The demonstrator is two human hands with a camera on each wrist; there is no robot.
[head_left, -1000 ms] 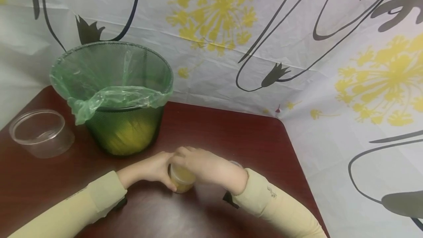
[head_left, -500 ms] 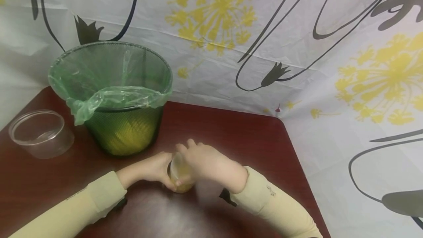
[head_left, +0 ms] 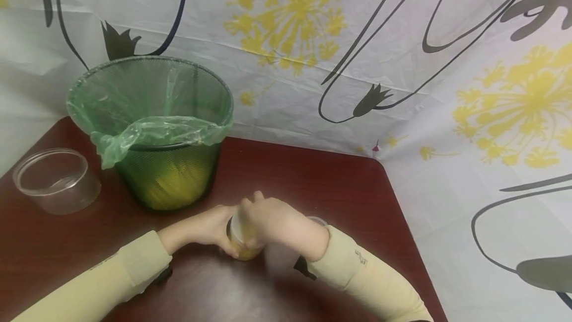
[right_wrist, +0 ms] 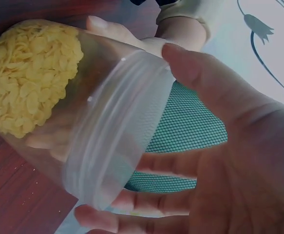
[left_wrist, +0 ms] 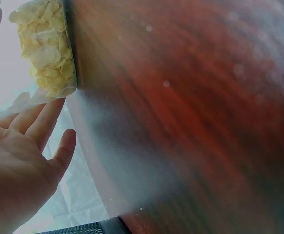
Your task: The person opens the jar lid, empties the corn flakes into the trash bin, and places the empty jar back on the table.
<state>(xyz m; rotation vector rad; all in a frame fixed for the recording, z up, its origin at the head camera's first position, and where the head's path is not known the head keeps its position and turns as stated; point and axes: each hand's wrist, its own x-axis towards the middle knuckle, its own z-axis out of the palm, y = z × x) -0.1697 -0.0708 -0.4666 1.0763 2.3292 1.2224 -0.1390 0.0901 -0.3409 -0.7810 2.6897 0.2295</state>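
Note:
A clear jar (head_left: pixel 247 252) partly filled with yellow flakes (right_wrist: pixel 32 80) stands on the table between both hands. My left hand (head_left: pixel 210 227) grips the jar's body, thumb on the near side. The flakes also show through the jar wall in the left wrist view. On top is a translucent, ridged screw lid (right_wrist: pixel 127 114). My right hand (head_left: pixel 277 220) holds that lid from above, with the thumb at one edge and the fingers around the opposite edge. Part of the jar is hidden behind the right hand in the head view.
A green mesh bin (head_left: pixel 201 163) with a green bag liner (head_left: pixel 174 130) stands behind the left hand. At far left is a clear plastic tub (head_left: pixel 67 195). Another clear rim (head_left: pixel 317 220) shows behind the right forearm. A patterned curtain (head_left: pixel 286 98) borders the dark red table (head_left: pixel 295 163).
My right hand's fingers lifted and spread from the lid's top, then drew in around it again, thumb lower. The right forearm shifted slightly left. My left hand stays on the jar.

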